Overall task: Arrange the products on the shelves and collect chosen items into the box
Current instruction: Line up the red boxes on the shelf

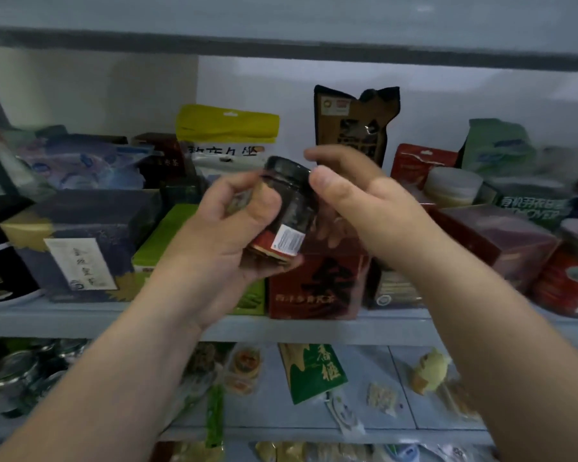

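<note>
A dark glass jar (289,208) with a black lid and a white barcode label is held tilted in front of the middle shelf (80,316). My left hand (227,228) grips its body from the left and below. My right hand (354,198) pinches the lid between thumb and forefinger, with the other fingers behind the jar. Directly behind the jar stands a dark red box (314,288) with a large black character.
The shelf holds a dark blue box (80,241), a green box (167,238), a yellow-topped pouch (227,135), a tall brown pouch (354,125), red boxes and a red tin (571,278). The lower shelf carries a green packet (314,371), jars and small sachets.
</note>
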Demonstrator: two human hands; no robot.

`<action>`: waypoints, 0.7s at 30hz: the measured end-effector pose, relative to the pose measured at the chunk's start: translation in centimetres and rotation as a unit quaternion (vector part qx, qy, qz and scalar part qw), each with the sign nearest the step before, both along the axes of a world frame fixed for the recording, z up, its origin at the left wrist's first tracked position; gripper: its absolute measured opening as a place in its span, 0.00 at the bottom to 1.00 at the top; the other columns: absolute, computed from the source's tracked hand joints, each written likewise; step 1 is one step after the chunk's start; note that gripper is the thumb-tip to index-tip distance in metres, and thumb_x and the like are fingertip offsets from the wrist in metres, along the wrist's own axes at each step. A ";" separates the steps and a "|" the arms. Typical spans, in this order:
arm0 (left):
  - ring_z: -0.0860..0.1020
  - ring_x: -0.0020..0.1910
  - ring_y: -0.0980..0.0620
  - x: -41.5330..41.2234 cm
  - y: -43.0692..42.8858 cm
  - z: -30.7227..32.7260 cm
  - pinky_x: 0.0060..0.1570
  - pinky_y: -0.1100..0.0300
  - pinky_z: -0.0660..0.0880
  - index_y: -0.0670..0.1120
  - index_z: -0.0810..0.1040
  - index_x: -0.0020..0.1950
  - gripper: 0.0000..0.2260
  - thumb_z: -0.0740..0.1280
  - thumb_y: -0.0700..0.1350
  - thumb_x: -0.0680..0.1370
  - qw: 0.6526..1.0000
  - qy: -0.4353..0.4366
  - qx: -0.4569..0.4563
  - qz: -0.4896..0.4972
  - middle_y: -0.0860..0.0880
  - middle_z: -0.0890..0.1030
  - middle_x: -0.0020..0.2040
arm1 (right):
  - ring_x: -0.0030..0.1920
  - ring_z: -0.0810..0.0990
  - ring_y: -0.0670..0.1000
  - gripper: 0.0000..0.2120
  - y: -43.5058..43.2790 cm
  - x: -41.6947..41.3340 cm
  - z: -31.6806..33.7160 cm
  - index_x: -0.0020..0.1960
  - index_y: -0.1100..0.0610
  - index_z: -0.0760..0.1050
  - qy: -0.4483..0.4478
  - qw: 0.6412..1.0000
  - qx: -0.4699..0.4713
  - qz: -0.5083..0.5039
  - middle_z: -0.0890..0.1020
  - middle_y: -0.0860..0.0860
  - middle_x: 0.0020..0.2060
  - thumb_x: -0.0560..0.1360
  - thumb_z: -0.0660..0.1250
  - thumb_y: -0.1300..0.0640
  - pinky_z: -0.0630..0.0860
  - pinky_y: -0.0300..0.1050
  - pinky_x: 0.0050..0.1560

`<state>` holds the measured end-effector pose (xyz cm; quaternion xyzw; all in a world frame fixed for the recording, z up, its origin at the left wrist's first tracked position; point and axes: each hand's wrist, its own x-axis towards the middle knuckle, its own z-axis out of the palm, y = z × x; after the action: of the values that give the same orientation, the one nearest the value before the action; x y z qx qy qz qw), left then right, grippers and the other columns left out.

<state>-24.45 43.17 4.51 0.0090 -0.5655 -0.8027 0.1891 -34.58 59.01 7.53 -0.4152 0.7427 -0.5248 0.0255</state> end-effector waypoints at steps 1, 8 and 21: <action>0.85 0.54 0.42 -0.9 -0.1 0.3 0.45 0.47 0.82 0.52 0.79 0.62 0.28 0.80 0.52 0.64 0.998 0.007 -0.055 0.014 0.46 0.85 0.58 | 0.43 0.86 0.50 0.18 0.4 -1.0 0.7 0.65 0.42 0.76 0.015 0.999 0.032 0.014 0.85 0.50 0.48 0.78 0.66 0.37 0.84 0.50 0.41; 0.81 0.59 0.52 -8.1 0.1 3.0 0.60 0.50 0.78 0.57 0.79 0.58 0.32 0.81 0.63 0.57 0.940 0.027 -0.325 0.101 0.50 0.83 0.59 | 0.50 0.84 0.40 0.21 2.9 -7.7 4.9 0.65 0.45 0.79 0.039 0.995 0.088 0.033 0.85 0.45 0.53 0.74 0.76 0.45 0.79 0.33 0.47; 0.74 0.55 0.66 -10.0 -0.2 4.1 0.49 0.71 0.72 0.65 0.72 0.68 0.29 0.75 0.64 0.69 0.680 -0.215 -0.696 -0.076 0.64 0.73 0.63 | 0.47 0.79 0.51 0.20 -0.4 -16.4 4.3 0.56 0.53 0.80 0.322 0.871 0.357 -0.104 0.81 0.51 0.49 0.73 0.71 0.39 0.71 0.43 0.39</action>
<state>-34.49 42.97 8.62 0.0042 -0.9852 -0.1648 -0.0479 -51.00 58.63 11.85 -0.4442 0.8853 -0.0611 -0.1230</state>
